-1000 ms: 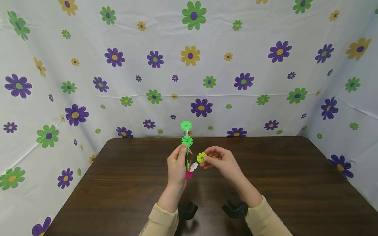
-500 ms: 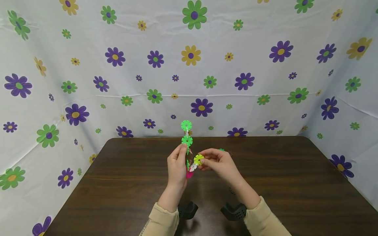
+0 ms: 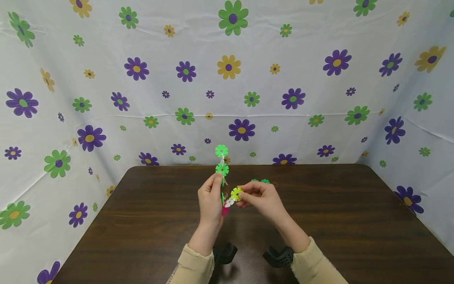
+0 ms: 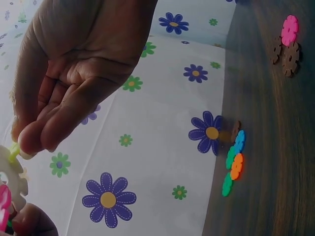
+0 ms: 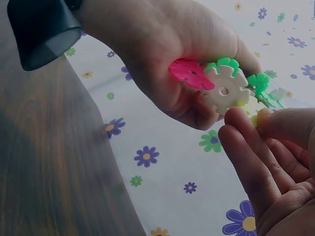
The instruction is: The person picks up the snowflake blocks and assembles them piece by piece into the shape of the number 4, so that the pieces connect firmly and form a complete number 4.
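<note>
My left hand grips a chain of joined notched plastic discs. A green disc tops it, and a second green disc sits just above the thumb. Lower down, a pink disc and a white disc stick out beside the palm. Between thumb and fingertips my right hand pinches a yellow disc, its edge meeting the white disc. Whether their slots interlock, I cannot tell. Fingers hide part of the chain.
Loose discs lie on the dark wood table: blue, orange and green ones together, a pink one beside brown ones. Black wrist cameras hang under both wrists. A flowered cloth stands behind.
My right hand has moved left and slightly down, bringing the yellow disc from apart to against the white disc. Green discs on the table now show behind that hand. The left hand barely shifts left.
</note>
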`<action>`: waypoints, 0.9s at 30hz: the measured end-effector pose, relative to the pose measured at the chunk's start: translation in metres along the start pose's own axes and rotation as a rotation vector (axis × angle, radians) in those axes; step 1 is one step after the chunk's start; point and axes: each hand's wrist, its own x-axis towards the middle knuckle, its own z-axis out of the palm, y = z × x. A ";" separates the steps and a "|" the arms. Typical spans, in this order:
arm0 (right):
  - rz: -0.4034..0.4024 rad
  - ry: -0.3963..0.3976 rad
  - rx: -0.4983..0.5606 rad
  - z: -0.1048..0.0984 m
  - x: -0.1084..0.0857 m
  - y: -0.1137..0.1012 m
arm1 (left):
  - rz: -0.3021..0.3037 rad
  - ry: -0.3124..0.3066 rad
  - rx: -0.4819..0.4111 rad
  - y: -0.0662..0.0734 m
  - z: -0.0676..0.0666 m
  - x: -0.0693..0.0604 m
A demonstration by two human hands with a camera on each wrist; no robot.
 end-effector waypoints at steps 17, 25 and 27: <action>-0.090 0.045 0.020 0.008 0.000 0.002 | 0.007 0.049 0.006 0.000 0.001 0.002; -0.108 0.053 -0.037 0.009 0.003 0.003 | -0.030 0.065 -0.013 0.000 0.001 0.005; -0.109 0.059 -0.053 0.010 0.003 0.003 | -0.039 0.061 -0.025 0.000 0.001 0.006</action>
